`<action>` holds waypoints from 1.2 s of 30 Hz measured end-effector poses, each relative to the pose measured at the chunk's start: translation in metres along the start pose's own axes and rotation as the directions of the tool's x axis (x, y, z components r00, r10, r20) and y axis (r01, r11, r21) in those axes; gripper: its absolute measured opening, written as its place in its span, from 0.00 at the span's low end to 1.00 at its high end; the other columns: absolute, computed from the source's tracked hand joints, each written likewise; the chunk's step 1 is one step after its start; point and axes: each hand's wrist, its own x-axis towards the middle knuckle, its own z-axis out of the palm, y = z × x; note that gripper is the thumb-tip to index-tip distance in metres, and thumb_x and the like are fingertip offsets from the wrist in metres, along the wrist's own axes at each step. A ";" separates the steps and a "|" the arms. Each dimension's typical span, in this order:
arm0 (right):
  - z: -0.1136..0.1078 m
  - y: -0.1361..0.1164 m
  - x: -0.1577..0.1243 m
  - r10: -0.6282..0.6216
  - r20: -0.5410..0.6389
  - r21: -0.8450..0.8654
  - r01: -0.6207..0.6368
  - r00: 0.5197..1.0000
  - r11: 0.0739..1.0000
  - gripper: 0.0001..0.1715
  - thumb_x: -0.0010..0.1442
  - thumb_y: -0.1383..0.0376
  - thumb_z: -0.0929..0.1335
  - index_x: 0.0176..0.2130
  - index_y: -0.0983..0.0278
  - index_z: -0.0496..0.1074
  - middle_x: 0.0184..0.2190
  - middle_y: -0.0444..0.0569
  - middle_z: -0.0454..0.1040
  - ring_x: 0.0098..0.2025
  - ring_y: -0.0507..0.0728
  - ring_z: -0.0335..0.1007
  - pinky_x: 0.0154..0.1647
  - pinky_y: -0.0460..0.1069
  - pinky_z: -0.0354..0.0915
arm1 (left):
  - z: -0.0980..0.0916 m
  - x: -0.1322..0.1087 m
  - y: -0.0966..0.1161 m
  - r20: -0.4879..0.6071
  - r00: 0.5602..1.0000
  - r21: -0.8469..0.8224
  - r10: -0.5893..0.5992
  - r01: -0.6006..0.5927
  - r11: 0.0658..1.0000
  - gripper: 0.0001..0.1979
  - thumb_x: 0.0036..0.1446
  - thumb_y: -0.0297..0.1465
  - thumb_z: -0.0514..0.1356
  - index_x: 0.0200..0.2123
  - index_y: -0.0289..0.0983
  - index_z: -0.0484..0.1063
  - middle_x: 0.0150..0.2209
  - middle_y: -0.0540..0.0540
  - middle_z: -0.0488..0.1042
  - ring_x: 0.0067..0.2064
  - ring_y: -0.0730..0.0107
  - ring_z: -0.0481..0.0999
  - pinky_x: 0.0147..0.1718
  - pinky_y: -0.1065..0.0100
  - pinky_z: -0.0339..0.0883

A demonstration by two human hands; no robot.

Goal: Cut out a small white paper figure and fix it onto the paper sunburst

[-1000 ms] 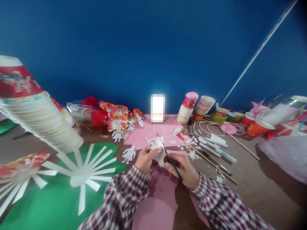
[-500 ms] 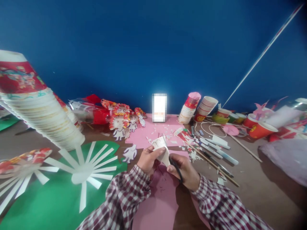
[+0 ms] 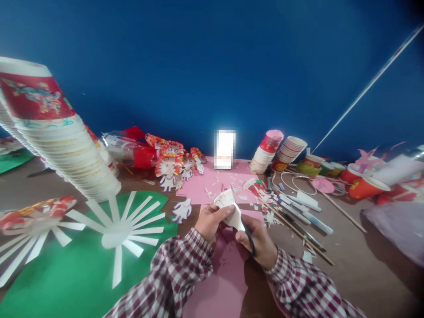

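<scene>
- White paper piece (image 3: pixel 236 218), curled, dark-lined — pinched in the left hand (image 3: pixel 212 221), above pink paper (image 3: pixel 215 289).
- Right hand (image 3: pixel 261 242) grips black-handled scissors (image 3: pixel 251 243).
- Brown counter (image 3: pixel 351 260) strewn with scraps (image 3: pixel 307 256); blue wall (image 3: pixel 198 66) rising behind.

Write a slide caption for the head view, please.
Left hand holds a curved white paper piece, right hand black-handled scissors, above a pink paper sheet.

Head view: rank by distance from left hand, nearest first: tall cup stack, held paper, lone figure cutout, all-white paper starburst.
1. Held paper: in the left hand.
2. Lone figure cutout: just left.
3. All-white paper starburst: farther left, on green sheet.
4. Tall cup stack: far left.
</scene>
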 end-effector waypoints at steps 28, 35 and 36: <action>0.002 -0.002 0.000 0.016 -0.027 0.069 -0.015 1.000 0.997 0.27 0.51 0.49 0.63 0.41 0.67 0.68 0.19 0.42 0.60 0.20 0.49 0.52 0.22 0.45 0.55 | -0.005 0.004 -0.005 0.080 0.997 0.086 0.025 -0.032 0.996 0.12 0.33 0.31 0.67 0.22 0.31 0.70 0.17 0.50 0.70 0.18 0.77 0.67 0.19 0.74 0.59; 0.003 -0.002 0.000 0.022 -0.044 0.075 -0.018 0.999 0.997 0.24 0.52 0.50 0.63 0.38 0.68 0.68 0.20 0.42 0.57 0.22 0.48 0.48 0.20 0.43 0.51 | -0.003 0.004 -0.004 0.046 0.998 0.076 0.045 -0.048 0.996 0.12 0.31 0.30 0.68 0.20 0.30 0.71 0.17 0.50 0.70 0.18 0.78 0.67 0.19 0.76 0.60; 0.004 -0.001 0.000 0.026 -0.045 0.073 -0.022 0.999 0.997 0.24 0.52 0.50 0.63 0.38 0.68 0.68 0.20 0.42 0.57 0.21 0.48 0.48 0.20 0.43 0.51 | -0.003 0.004 -0.004 0.045 0.998 0.076 0.045 -0.049 0.996 0.12 0.31 0.30 0.68 0.20 0.30 0.71 0.17 0.50 0.71 0.18 0.78 0.67 0.19 0.76 0.60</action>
